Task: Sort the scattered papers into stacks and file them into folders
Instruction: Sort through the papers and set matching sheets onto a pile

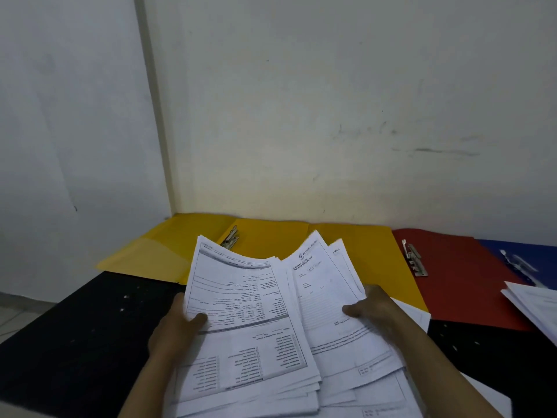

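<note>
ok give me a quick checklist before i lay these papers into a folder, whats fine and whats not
1. Left hand holds the left sheaf of papers, thumb on top: ok.
2. Right hand holds the right sheaf: ok.
3. Papers squared into one neat stack: not ok, they fan out unevenly.
4. Yellow folder open, its metal clip bare: ok.
5. Red folder open with clip showing: ok.
6. Blue folder free to fill: cannot tell, loose sheets partly cover it.

Bare black table [90,333] left; open folders [452,285] line the wall [331,116].
</note>
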